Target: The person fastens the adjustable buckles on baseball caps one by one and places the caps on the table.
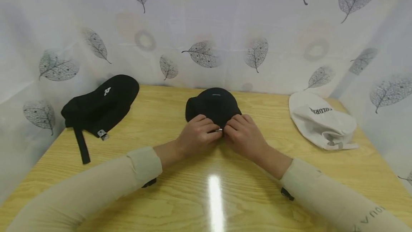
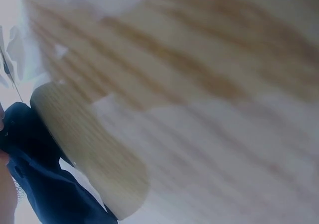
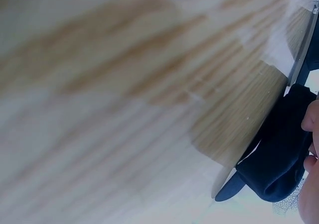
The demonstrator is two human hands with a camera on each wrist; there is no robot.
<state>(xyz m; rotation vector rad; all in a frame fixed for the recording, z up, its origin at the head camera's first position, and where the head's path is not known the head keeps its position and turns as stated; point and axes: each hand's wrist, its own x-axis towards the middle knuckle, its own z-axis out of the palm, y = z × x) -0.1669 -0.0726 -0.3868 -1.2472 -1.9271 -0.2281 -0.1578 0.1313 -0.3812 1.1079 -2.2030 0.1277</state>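
A black cap (image 1: pixel 215 104) lies at the middle of the table with its back edge toward me. My left hand (image 1: pixel 201 134) and right hand (image 1: pixel 243 134) meet at that edge, fingers curled on it from either side. Between them shows a small metal buckle (image 1: pixel 219 130); the strap around it is mostly hidden by the fingers. In the left wrist view the cap (image 2: pixel 37 159) appears at the lower left, with a sliver of the left hand beside it. The right wrist view has the cap (image 3: pixel 281 154) at the right, fingers of the right hand (image 3: pixel 310 149) against it.
A second black cap (image 1: pixel 103 103) rests at the left, its strap (image 1: pixel 82 145) hanging loose beside a metal buckle (image 1: pixel 102 134). At the right lies a white cap (image 1: pixel 322 121) with dark lettering. A leaf-patterned curtain (image 1: pixel 225 28) borders the wooden table (image 1: pixel 180 203) behind and at the sides.
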